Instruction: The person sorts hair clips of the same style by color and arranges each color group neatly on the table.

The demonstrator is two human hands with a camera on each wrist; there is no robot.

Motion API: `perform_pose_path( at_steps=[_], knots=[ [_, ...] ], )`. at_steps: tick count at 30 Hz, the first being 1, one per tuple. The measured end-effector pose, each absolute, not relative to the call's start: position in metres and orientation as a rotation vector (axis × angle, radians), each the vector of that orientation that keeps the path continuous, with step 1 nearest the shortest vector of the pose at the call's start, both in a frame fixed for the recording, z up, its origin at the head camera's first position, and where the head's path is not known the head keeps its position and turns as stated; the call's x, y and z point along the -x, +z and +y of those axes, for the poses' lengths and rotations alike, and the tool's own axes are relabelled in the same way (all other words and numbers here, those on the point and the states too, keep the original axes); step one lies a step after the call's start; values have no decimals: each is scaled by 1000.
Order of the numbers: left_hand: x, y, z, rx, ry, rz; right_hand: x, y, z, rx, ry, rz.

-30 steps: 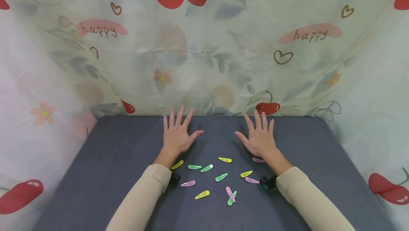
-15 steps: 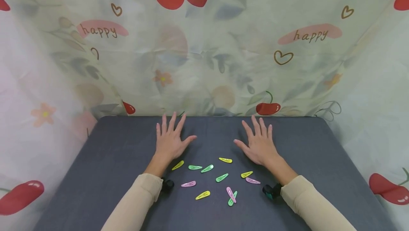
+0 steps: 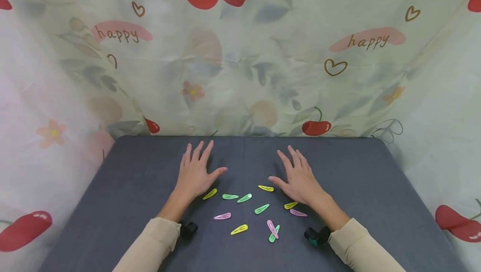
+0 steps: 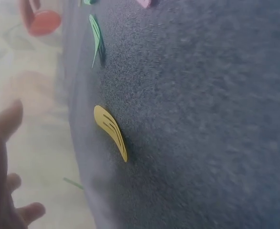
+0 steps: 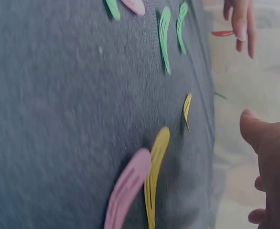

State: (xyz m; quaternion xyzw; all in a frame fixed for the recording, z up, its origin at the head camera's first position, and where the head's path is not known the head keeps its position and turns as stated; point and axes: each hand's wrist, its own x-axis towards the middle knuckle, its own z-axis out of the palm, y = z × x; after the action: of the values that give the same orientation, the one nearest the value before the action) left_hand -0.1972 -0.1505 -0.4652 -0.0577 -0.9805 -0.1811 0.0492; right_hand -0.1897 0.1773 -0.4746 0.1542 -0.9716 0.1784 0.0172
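My left hand point(image 3: 194, 174) is open over the dark table, fingers spread, holding nothing. Close to its wrist lies a yellow snap hair clip point(image 4: 111, 130), with a green hair clip point(image 4: 96, 40) farther along. Open too, and free of any object, my right hand point(image 3: 298, 180) hovers with its thumb near another yellow clip point(image 3: 266, 188). Below its palm side lie a yellow clip point(image 5: 156, 174) and a pink clip point(image 5: 128, 188), overlapping in the right wrist view. Between the arms are two green clips point(image 3: 244, 198) point(image 3: 262, 209), a pink clip point(image 3: 222, 216) and a yellow clip point(image 3: 239, 229).
Nearer the front, a pink clip point(image 3: 272, 228) crosses over a green clip point(image 3: 272, 238). The dark cloth-covered table point(image 3: 124, 188) ends at a printed curtain point(image 3: 240, 75), which also hangs at both sides. Black wrist cameras point(image 3: 188, 230) sit by the sleeves.
Both hands have drawn back from the table's far edge toward the person. The left has also drifted left; a pink clip seen beside the right hand earlier is now hidden. The visible clips lie unmoved.
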Motion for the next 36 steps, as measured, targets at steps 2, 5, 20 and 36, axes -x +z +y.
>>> perform_pose_path(
  at_steps=[2,5,20,36],
  knots=[
    [192,-463,-152,163,-581,-3006,186,-476,175,-491,582,-3012],
    [187,-463,-155,143,-634,-3029,181,-478,172,-519,617,-3002],
    [165,-464,-171,-12,-905,-3123,167,-481,156,-521,888,-3021],
    [157,-472,-178,74,-1172,-3129,173,-492,161,-513,1148,-3069]
  ],
)
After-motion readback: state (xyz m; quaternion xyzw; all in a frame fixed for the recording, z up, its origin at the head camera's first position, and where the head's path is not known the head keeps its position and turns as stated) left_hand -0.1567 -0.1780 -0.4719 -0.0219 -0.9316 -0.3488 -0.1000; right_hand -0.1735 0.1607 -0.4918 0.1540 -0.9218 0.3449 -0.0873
